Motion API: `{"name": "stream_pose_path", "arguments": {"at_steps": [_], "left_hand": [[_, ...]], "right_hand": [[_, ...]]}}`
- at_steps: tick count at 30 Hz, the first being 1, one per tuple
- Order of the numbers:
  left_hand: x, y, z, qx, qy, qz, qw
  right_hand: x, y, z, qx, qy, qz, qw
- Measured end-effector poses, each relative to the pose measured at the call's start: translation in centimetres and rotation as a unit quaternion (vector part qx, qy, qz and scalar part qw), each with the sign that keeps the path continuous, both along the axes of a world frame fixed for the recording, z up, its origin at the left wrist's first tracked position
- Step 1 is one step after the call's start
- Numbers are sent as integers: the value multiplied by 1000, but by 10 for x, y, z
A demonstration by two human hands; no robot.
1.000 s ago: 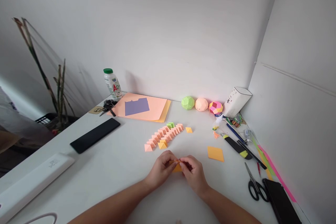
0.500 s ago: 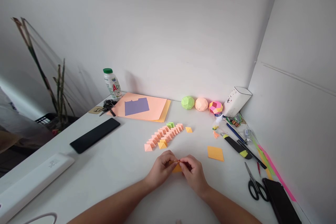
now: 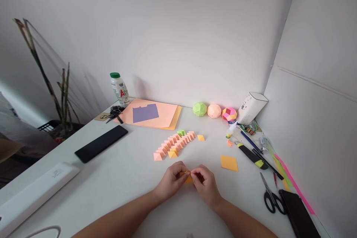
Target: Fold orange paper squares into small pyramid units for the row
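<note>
A small piece of orange paper [image 3: 189, 179] is pinched between my two hands, low over the table. My left hand [image 3: 173, 179] is closed on its left side, thumb and fingertips together. From the other side my right hand [image 3: 205, 184] grips it near the top edge, its fingertips almost touching the left ones. The fingers cover much of the paper. Just beyond my hands stand two slanting rows of folded paper pieces [image 3: 178, 141], mostly peach, with some orange and green. A single orange folded piece [image 3: 200, 138] lies to their right, and an orange paper square [image 3: 229, 163] lies nearer.
Scissors [image 3: 272, 197], a black phone [image 3: 298, 212] and a utility knife [image 3: 251, 155] lie at right. Three paper balls [image 3: 214, 111] sit by the wall. Paper sheets [image 3: 167, 113], a bottle [image 3: 119, 89], a black slab [image 3: 102, 143] and a white device [image 3: 39, 197] are left.
My hands stay in nearly the same place with the orange paper between them. Only slight finger movement shows; the things on the table have not moved.
</note>
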State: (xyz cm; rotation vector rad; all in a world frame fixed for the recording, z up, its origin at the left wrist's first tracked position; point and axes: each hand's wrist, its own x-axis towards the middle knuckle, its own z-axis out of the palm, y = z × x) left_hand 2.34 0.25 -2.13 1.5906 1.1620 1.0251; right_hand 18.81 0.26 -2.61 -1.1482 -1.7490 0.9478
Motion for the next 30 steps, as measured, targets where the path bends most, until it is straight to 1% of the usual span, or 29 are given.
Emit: {"name": "stream_pose_path", "arguments": {"at_steps": [6, 11, 17, 21, 26, 30], "left_hand": [[-1, 0, -1, 3, -29, -16, 999], [1, 0, -3, -19, -33, 4, 999], [2, 0, -2, -37, -57, 0, 998], [2, 1, -2, -47, -65, -3, 997], [3, 0, 0, -59, -77, -8, 995], [2, 0, 1, -74, -98, -19, 992]], "right_hand": [[0, 0, 3, -3, -2, 9, 1000], [0, 0, 4, 16, -2, 24, 1000], [1, 0, 3, -25, -6, 34, 999], [2, 0, 4, -36, -22, 48, 998], [1, 0, 4, -14, -44, 51, 998], [0, 0, 5, -2, -42, 50, 998]]}}
